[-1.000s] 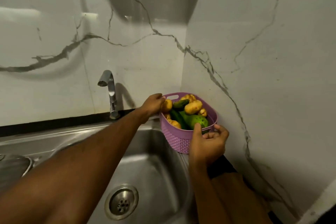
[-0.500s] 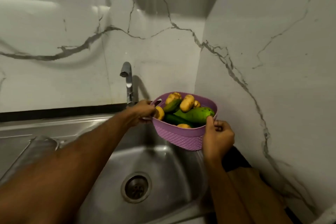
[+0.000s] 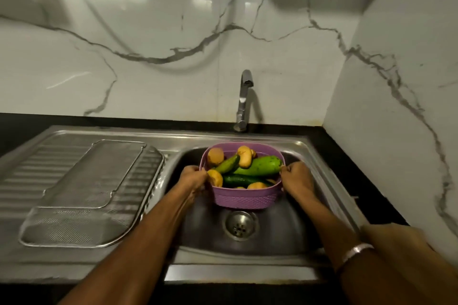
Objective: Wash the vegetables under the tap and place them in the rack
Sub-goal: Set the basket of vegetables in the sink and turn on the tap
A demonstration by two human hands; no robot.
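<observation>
Both hands grip the purple basket (image 3: 244, 194) by its rim: left hand (image 3: 193, 177) at the basket's 9 o'clock, right hand (image 3: 296, 177) at 3 o'clock, fingers curled over the edge. Basket sits inside the sink bowl (image 3: 285, 230), just above the drain (image 3: 241, 224); can't tell if it rests on the bottom or hangs. Veg piled high in it: potatoes (image 3: 244, 156), cucumbers (image 3: 226, 164), a big pale-green gourd (image 3: 259, 166) lying across the top.

Tap (image 3: 244, 99) stands at 12 o'clock behind the basket, no water seen running. Mesh rack (image 3: 81, 195) lies on the drainboard at 9 o'clock, well apart.

Risks, imo:
- Heaped load, so any tilt and the gourd or top potatoes roll out into the bowl.
- Wet rim means the grip may slip.
- One hand must let go to reach the tap; basket could tip w/ single-side hold.
- Spout may sit behind the basket, so water could miss it.
</observation>
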